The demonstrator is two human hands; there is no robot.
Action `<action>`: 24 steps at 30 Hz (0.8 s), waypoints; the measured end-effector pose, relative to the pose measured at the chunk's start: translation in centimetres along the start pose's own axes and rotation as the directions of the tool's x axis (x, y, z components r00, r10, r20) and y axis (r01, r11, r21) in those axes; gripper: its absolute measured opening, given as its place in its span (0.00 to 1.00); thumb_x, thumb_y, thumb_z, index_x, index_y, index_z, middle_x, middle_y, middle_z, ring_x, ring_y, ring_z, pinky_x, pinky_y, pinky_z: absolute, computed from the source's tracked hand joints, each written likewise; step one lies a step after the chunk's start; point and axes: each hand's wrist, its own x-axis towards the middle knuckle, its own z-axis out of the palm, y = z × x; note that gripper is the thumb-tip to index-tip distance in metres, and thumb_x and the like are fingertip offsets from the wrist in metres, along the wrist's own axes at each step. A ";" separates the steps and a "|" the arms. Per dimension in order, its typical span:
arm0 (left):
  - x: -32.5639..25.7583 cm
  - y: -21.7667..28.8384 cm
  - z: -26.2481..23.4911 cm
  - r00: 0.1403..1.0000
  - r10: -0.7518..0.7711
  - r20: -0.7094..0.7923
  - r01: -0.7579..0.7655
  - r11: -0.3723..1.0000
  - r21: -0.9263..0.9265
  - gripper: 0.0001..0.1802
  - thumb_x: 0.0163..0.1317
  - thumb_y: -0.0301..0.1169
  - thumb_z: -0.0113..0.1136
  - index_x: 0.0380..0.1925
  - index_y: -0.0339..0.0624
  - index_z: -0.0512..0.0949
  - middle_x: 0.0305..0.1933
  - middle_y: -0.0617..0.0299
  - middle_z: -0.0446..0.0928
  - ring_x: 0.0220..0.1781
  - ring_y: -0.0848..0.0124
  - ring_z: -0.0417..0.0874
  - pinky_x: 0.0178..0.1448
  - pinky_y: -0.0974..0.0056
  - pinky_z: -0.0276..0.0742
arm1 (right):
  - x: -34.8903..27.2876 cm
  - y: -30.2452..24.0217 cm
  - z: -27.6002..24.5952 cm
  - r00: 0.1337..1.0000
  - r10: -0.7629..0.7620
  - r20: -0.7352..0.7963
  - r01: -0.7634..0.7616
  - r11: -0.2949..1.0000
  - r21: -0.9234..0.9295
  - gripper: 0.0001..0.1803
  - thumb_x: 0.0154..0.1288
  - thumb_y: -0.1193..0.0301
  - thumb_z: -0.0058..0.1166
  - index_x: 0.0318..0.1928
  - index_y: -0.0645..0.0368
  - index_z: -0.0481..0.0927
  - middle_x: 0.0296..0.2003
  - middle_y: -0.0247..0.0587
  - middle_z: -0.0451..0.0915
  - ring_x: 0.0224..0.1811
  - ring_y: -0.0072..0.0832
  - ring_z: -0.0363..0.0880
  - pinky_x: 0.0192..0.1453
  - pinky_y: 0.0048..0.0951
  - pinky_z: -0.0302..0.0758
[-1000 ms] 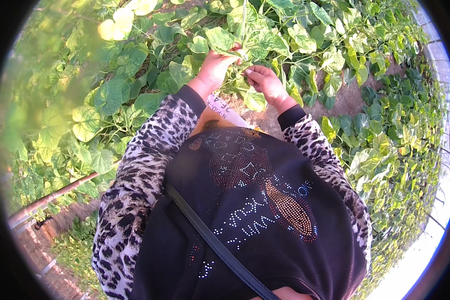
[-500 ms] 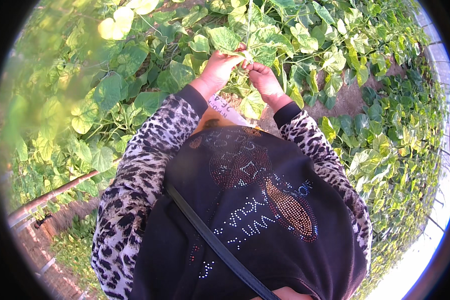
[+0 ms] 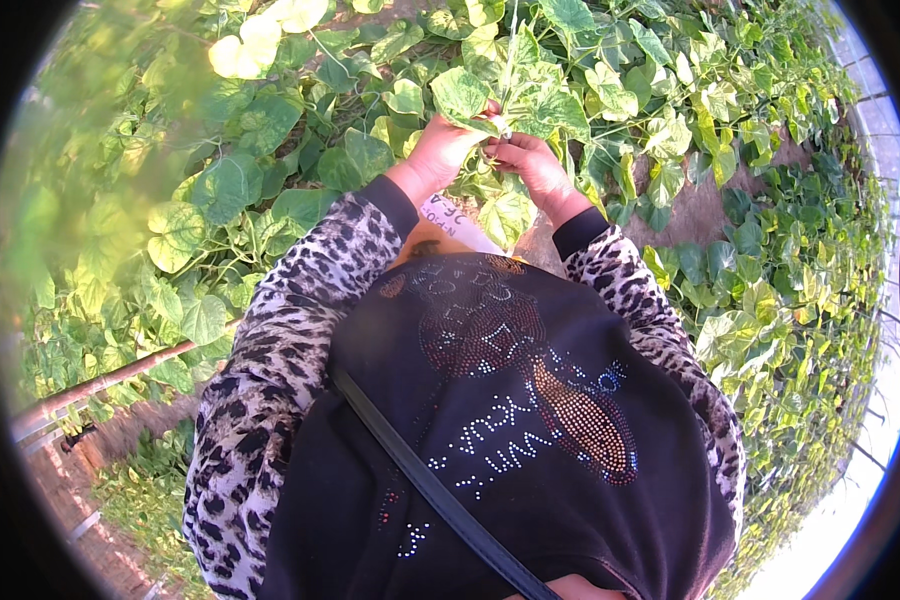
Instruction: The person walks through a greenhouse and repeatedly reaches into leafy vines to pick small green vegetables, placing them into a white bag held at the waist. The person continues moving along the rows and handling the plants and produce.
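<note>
Both my arms reach forward into leafy climbing vines. My left hand (image 3: 441, 152) is closed at a vine stem (image 3: 504, 112), its fingers partly hidden under a broad green leaf (image 3: 461, 92). Close on the other side, my right hand (image 3: 536, 172) has thumb and fingers pinched together at the same stem. A thin pale string (image 3: 511, 50) runs upward from the spot where the fingertips meet. More leaves (image 3: 560, 112) fan out just beyond the right fingers. What lies between the right fingertips is too small to make out.
Dense vines (image 3: 760, 290) surround me. An orange and white printed bag or sheet (image 3: 448, 235) shows below my hands. At the left a rusty pipe (image 3: 110, 377) crosses above bare soil. A pale translucent wall with dark bars (image 3: 875, 130) curves along the right.
Both hands have shifted slightly down and to the right, with the leaf and string. My right fingers have changed their pose, the back of the hand now more stretched toward the stem.
</note>
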 end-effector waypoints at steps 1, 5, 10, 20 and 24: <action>-0.1 0.2 0.2 1.000 0.007 -0.004 -0.007 1.000 0.017 0.11 0.70 0.25 0.60 0.50 0.38 0.80 0.47 0.62 0.83 0.45 0.72 0.83 0.51 0.66 0.79 | 0.3 0.2 -0.2 1.000 -0.015 0.008 0.015 1.000 -0.012 0.17 0.64 0.67 0.63 0.48 0.67 0.83 0.39 0.35 0.84 0.41 0.22 0.79 0.53 0.24 0.72; -0.1 0.2 0.2 1.000 -0.019 0.023 0.020 0.999 -0.035 0.11 0.69 0.25 0.59 0.50 0.38 0.80 0.47 0.62 0.82 0.43 0.73 0.82 0.50 0.67 0.78 | 0.8 0.5 -0.3 0.998 -0.050 0.029 0.053 0.991 -0.121 0.16 0.63 0.69 0.63 0.47 0.68 0.82 0.39 0.35 0.84 0.41 0.21 0.78 0.51 0.25 0.73; 0.3 0.2 -0.4 0.999 0.043 -0.030 -0.045 0.998 -0.046 0.11 0.69 0.23 0.58 0.50 0.39 0.79 0.48 0.61 0.81 0.44 0.71 0.82 0.48 0.64 0.79 | 0.9 -2.3 -1.3 0.994 -0.103 0.049 0.107 0.703 -0.703 0.20 0.61 0.69 0.60 0.52 0.63 0.81 0.43 0.43 0.85 0.45 0.33 0.84 0.54 0.31 0.76; 0.4 1.7 0.4 1.000 -0.031 0.006 0.030 0.997 0.064 0.11 0.68 0.23 0.60 0.50 0.38 0.78 0.43 0.61 0.80 0.40 0.69 0.80 0.44 0.64 0.77 | -3.3 -17.9 3.7 0.575 -0.792 0.206 0.775 0.448 -0.445 0.21 0.75 0.68 0.55 0.63 0.63 0.74 0.52 0.42 0.83 0.54 0.25 0.79 0.62 0.27 0.74; 1.2 1.8 -0.2 0.999 0.016 -0.037 -0.019 0.996 -0.085 0.09 0.69 0.26 0.62 0.48 0.40 0.78 0.42 0.63 0.79 0.40 0.71 0.80 0.45 0.64 0.77 | -4.9 -19.3 4.4 0.753 -0.551 0.359 0.654 0.681 -0.328 0.12 0.75 0.64 0.58 0.40 0.62 0.83 0.41 0.34 0.86 0.41 0.16 0.77 0.52 0.22 0.74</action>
